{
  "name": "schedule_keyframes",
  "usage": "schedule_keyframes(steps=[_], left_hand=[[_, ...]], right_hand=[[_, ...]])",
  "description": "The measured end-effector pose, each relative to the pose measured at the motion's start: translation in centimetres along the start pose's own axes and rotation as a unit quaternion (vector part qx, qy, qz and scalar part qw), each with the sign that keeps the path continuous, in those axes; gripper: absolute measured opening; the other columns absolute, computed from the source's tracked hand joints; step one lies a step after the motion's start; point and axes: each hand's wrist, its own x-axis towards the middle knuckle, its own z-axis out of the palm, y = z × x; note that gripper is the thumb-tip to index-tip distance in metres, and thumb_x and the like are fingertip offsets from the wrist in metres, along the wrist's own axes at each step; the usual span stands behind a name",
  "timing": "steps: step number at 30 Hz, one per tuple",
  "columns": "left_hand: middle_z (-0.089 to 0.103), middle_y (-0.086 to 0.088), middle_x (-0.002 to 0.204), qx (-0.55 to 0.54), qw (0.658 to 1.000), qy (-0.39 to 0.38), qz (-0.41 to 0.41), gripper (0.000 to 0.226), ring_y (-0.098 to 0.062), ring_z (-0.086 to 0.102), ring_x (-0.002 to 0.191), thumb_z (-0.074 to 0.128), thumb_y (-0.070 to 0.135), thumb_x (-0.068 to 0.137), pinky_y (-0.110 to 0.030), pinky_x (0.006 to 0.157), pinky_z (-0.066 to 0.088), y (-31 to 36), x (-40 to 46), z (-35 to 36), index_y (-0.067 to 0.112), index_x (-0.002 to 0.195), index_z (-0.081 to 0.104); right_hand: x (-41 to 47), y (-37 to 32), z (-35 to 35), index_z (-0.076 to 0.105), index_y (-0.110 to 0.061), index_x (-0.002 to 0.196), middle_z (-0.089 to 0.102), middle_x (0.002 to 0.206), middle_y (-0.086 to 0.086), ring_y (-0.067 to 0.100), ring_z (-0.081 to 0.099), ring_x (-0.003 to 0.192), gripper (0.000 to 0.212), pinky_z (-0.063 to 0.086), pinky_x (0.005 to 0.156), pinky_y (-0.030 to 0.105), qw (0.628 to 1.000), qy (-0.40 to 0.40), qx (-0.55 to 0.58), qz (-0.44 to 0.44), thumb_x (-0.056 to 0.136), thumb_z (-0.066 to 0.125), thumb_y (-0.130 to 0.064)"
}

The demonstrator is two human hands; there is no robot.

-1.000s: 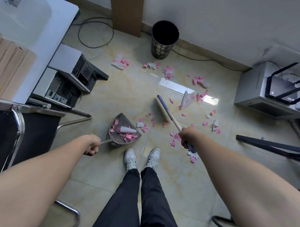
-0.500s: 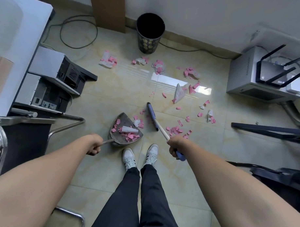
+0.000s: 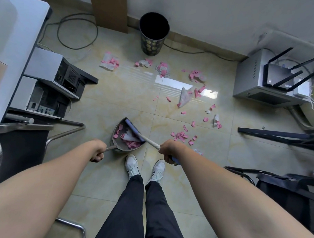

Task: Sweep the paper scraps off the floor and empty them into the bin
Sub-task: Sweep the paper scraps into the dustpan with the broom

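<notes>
My left hand (image 3: pixel 97 151) grips the handle of a grey dustpan (image 3: pixel 117 144) that rests on the floor just ahead of my shoes, with pink and white scraps inside it. My right hand (image 3: pixel 167 151) holds the broom (image 3: pixel 134 129) by its pale stick; the blue broom head lies across the dustpan's mouth, over the scraps. Pink and white paper scraps (image 3: pixel 182 136) lie scattered over the tiles to the right and farther ahead. The black bin (image 3: pixel 153 34) stands upright by the far wall.
Computer cases (image 3: pixel 47 83) and a chrome chair frame (image 3: pixel 67 128) crowd the left side. A grey metal box with a router (image 3: pixel 271 82) sits at the right, with a dark bar (image 3: pixel 273 135) on the floor and a black bag (image 3: pixel 285 191) near my right arm. Cables (image 3: pixel 77 34) run along the wall.
The broom head swept left and toward me, from the open floor into the dustpan's mouth, pushing scraps in. My right hand drew closer; the dustpan stayed put.
</notes>
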Motion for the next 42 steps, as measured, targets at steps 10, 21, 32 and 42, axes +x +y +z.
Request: schedule_keyframes(steps=[10, 21, 32, 42], left_hand=[[0.034, -0.007, 0.054, -0.004, 1.0, -0.004, 0.006, 0.016, -0.008, 0.018, 0.017, 0.024, 0.007, 0.099, -0.004, 0.034, 0.024, -1.4, -0.4, 0.1, 0.003, 0.103, 0.038], [0.04, -0.011, 0.054, 0.004, 0.999, 0.018, 0.044, 0.022, -0.01, 0.026, 0.034, 0.029, 0.004, 0.097, -0.006, 0.039, 0.024, 0.3, -2.2, 3.4, 0.002, 0.107, 0.048], [0.04, -0.012, 0.057, 0.063, 0.993, 0.022, 0.096, 0.017, -0.012, 0.026, 0.022, 0.029, 0.007, 0.101, -0.006, 0.031, 0.025, 4.9, -6.5, 9.6, 0.0, 0.102, 0.045], [0.042, -0.013, 0.056, 0.149, 0.986, 0.017, 0.078, 0.015, -0.013, 0.029, 0.038, 0.03, 0.005, 0.098, -0.017, 0.049, 0.023, 6.2, -6.7, 14.6, 0.0, 0.098, 0.045]], right_hand=[[-1.4, 1.6, -1.3, 0.044, -0.017, 0.137, 0.029, 0.059, 0.001, 0.012, 0.023, 0.047, 0.042, 0.022, 0.05, 0.026, 0.997, -0.052, -0.01, 0.05, 0.096, 0.034, -0.016], [-1.8, 7.0, -3.6, 0.042, -0.014, 0.132, 0.031, 0.056, 0.0, 0.012, 0.022, 0.046, 0.039, 0.028, 0.046, 0.023, 0.994, -0.005, 0.105, 0.027, 0.095, 0.032, -0.019], [-1.9, 16.2, -7.1, 0.047, -0.013, 0.129, 0.037, 0.065, 0.006, 0.01, 0.026, 0.029, 0.035, 0.024, 0.043, 0.011, 0.966, 0.083, 0.244, 0.007, 0.098, 0.033, -0.015], [-0.3, 24.1, -8.3, 0.052, -0.019, 0.119, 0.033, 0.059, 0.003, 0.01, 0.021, 0.026, 0.027, 0.019, 0.041, 0.012, 0.916, 0.097, 0.385, 0.052, 0.095, 0.04, -0.015]])
